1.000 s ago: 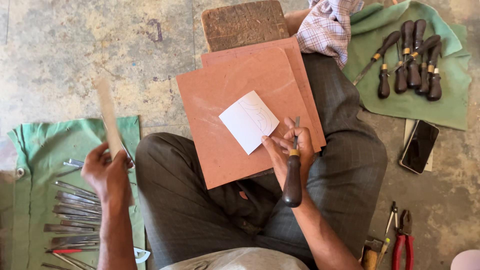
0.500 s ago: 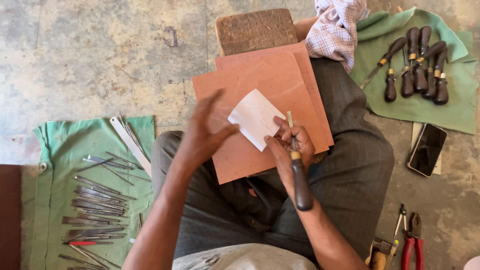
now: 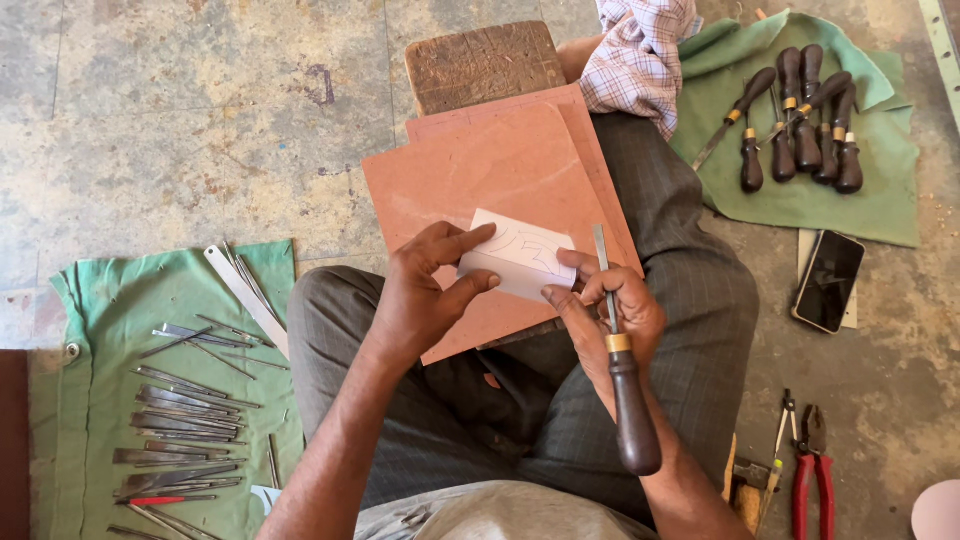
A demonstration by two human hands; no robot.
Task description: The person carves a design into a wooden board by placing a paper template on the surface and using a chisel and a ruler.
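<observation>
The small white paper [image 3: 520, 262] with a pencilled outline lies on the reddish-brown sheet [image 3: 500, 180] that rests across my lap. My left hand [image 3: 425, 295] pinches its left edge between thumb and fingers. My right hand [image 3: 605, 310] touches the paper's right edge with thumb and fingertip, and the rest of that hand is closed around a chisel [image 3: 622, 385] with a dark wooden handle, a brass collar and a narrow blade pointing away from me.

A second reddish sheet [image 3: 580, 105] lies under the first, against a worn wooden block [image 3: 485, 62]. Just beside the block sits a checked cloth [image 3: 640, 55]. On my right a green cloth [image 3: 800, 190] carries more dark-handled chisels [image 3: 805, 130], with a phone [image 3: 828, 280] near it and red-handled pliers [image 3: 808, 470] closer to me. On my left another green cloth [image 3: 85, 330] holds rows of thin metal tools [image 3: 180, 420] and a flat steel ruler [image 3: 245, 295].
</observation>
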